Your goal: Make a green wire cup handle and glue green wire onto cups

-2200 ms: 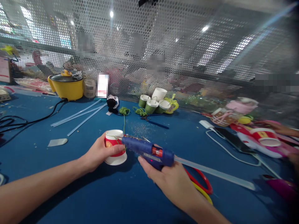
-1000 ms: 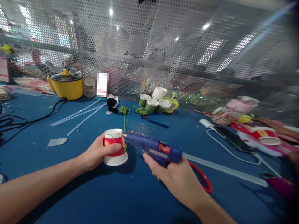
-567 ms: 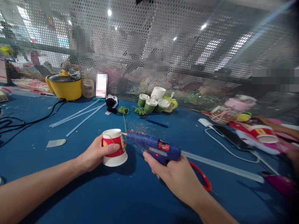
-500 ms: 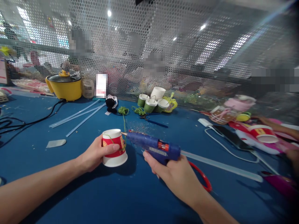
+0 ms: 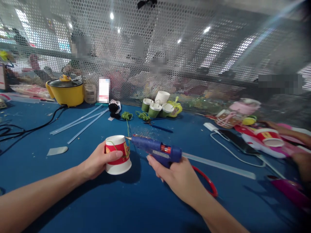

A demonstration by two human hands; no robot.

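Left hand [image 5: 98, 160] grips the upturned cup [image 5: 117, 154] steady; right hand [image 5: 178, 176] squeezes the glue gun [image 5: 155, 151], nozzle touching from three o'clock where green string [image 5: 128, 129] lies.

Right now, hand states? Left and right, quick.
Left hand: closed around the upturned red-and-white paper cup on the blue table.
Right hand: closed on the blue glue gun, its nozzle at the cup's side.
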